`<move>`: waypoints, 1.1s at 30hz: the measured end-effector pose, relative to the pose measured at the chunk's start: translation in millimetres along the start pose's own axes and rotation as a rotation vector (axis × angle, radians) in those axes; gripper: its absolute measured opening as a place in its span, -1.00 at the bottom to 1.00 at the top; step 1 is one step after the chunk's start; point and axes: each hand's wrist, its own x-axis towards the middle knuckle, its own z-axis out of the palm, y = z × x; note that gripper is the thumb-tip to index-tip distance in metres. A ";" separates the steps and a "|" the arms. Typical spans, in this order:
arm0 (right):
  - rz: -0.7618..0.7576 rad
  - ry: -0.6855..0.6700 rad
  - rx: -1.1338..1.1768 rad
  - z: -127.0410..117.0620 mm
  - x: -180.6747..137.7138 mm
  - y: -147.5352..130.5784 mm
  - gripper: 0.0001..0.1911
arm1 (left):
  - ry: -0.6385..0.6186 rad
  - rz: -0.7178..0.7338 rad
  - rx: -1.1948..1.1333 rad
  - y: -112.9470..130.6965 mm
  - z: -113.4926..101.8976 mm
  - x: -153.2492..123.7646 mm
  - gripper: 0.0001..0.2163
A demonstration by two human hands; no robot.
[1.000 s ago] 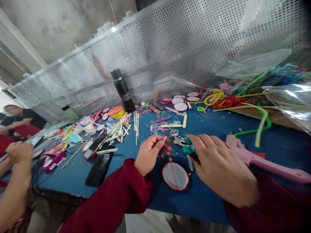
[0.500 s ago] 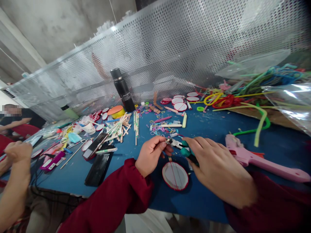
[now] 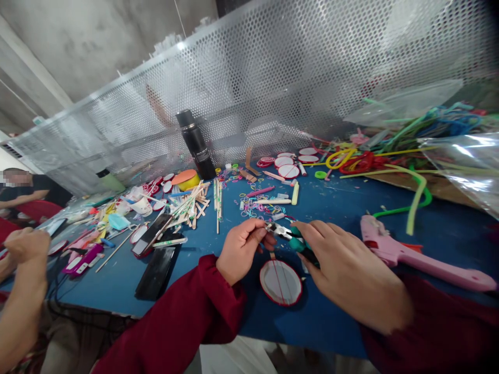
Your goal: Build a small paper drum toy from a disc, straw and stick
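Note:
My left hand (image 3: 241,249) is closed in a pinch at the upper end of a small toy-banjo-like piece, a red-rimmed round disc (image 3: 280,283) with thin red strings across its pale face. A short wooden neck (image 3: 273,256) runs from the disc up under my left fingers. My right hand (image 3: 351,270) is wrapped round pliers (image 3: 296,244) with green-and-black handles. Their metal jaws meet the pinched tip at my left fingertips; whatever tiny part sits between them is too small to make out.
A pink glue gun (image 3: 413,259) lies to the right. Ahead are colourful small rubber bands (image 3: 257,206), several white discs (image 3: 288,171) and a black bottle (image 3: 196,148). Craft sticks (image 3: 195,208) and a black phone (image 3: 158,272) lie left, near another person's arm (image 3: 27,280).
Both hands and the pliers stay almost in place, the jaws still at the left fingertips. The whole view has shifted very slightly.

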 end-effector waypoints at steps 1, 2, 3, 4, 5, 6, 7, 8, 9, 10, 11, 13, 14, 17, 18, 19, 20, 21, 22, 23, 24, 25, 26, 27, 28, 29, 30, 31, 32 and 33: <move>0.001 -0.006 0.006 -0.1 0.0 0.0 -0.62 | -0.001 0.005 0.005 0.3 -0.1 -0.1 -0.77; 0.002 -0.008 0.008 -0.1 0.0 0.0 -0.61 | 0.000 0.010 0.012 0.7 -0.1 -0.1 -0.77; 0.002 -0.008 0.008 -0.2 0.0 0.0 -0.61 | 0.001 0.013 0.018 0.9 -0.2 -0.1 -0.77; 0.003 -0.007 0.007 -0.2 -0.1 0.0 -0.61 | 0.001 0.015 0.023 1.0 -0.2 -0.1 -0.77; 0.003 -0.007 0.005 -0.2 -0.3 -0.1 -0.61 | 0.001 0.016 0.027 0.9 -0.2 -0.1 -0.77; 0.004 -0.007 0.004 -0.1 -0.4 -0.2 -0.61 | 0.003 0.017 0.027 0.7 -0.1 -0.1 -0.76; 0.004 -0.005 0.003 -0.1 -0.5 -0.2 -0.61 | 0.005 0.018 0.025 0.5 0.0 -0.1 -0.76; 0.005 -0.005 0.003 0.0 -0.5 -0.4 -0.60 | 0.009 0.019 0.023 0.3 0.1 -0.3 -0.76; 0.007 -0.005 0.002 0.0 -0.4 -0.5 -0.60 | 0.013 0.022 0.019 0.1 0.2 -0.4 -0.76; 0.009 -0.005 0.001 -0.1 -0.2 -0.6 -0.60 | 0.017 0.026 0.016 0.1 0.4 -0.7 -0.77; 0.013 -0.006 0.000 -0.2 0.0 -0.8 -0.60 | 0.020 0.030 0.014 0.2 0.6 -0.9 -0.77; 0.018 -0.006 -0.004 -0.7 0.3 -1.3 -0.60 | 0.021 0.040 0.014 0.9 0.9 -1.4 -0.78; 0.019 -0.004 -0.007 -1.0 0.4 -1.5 -0.60 | 0.020 0.045 0.015 1.5 1.1 -1.6 -0.78; 0.012 0.017 -0.024 -2.0 0.3 -1.9 -0.59 | 0.014 0.059 0.021 2.7 1.2 -1.9 -0.78; 0.010 0.026 -0.029 -2.2 0.2 -2.1 -0.59 | 0.011 0.061 0.025 2.7 1.2 -1.9 -0.77; 0.007 0.032 -0.032 -2.4 0.1 -2.2 -0.59 | 0.009 0.063 0.027 2.6 1.2 -1.9 -0.77; 0.004 0.038 -0.035 -2.5 0.0 -2.3 -0.59 | 0.009 0.064 0.028 2.2 1.1 -1.9 -0.77; 0.002 0.041 -0.037 -2.5 0.0 -2.5 -0.59 | 0.008 0.066 0.028 1.7 1.1 -1.9 -0.78; 0.001 0.043 -0.038 -2.5 0.0 -2.7 -0.60 | 0.008 0.068 0.025 1.3 1.1 -1.9 -0.78; 0.002 0.043 -0.039 -2.5 0.1 -2.9 -0.60 | 0.008 0.069 0.023 0.8 1.2 -1.9 -0.79; 0.004 0.044 -0.039 -2.4 0.2 -3.0 -0.61 | 0.008 0.068 0.020 0.5 1.2 -1.9 -0.79; 0.008 0.044 -0.038 -2.4 0.3 -3.2 -0.62 | 0.008 0.065 0.019 0.4 1.3 -1.9 -0.79; 0.012 0.042 -0.036 -2.3 0.5 -3.2 -0.63 | 0.009 0.061 0.019 0.4 1.3 -1.9 -0.78; 0.015 0.037 -0.031 -2.4 0.6 -3.2 -0.64 | 0.008 0.057 0.020 0.5 1.3 -1.8 -0.78; 0.015 0.034 -0.024 -2.4 0.7 -3.0 -0.66 | 0.007 0.057 0.021 0.7 1.3 -1.8 -0.78; 0.014 0.030 -0.015 -2.6 0.8 -2.8 -0.67 | 0.004 0.059 0.022 0.9 1.3 -1.8 -0.77; 0.012 0.026 -0.003 -2.9 0.8 -2.6 -0.69 | 0.002 0.062 0.022 1.1 1.3 -1.9 -0.77; 0.010 0.023 0.007 -3.2 0.8 -2.4 -0.72 | -0.001 0.064 0.022 1.3 1.3 -2.0 -0.77; 0.010 0.020 0.016 -3.7 0.6 -2.3 -0.74 | -0.002 0.066 0.022 1.3 1.4 -2.2 -0.76; 0.011 0.017 0.020 -4.1 0.4 -2.3 -0.76 | -0.001 0.068 0.020 1.3 1.5 -2.4 -0.77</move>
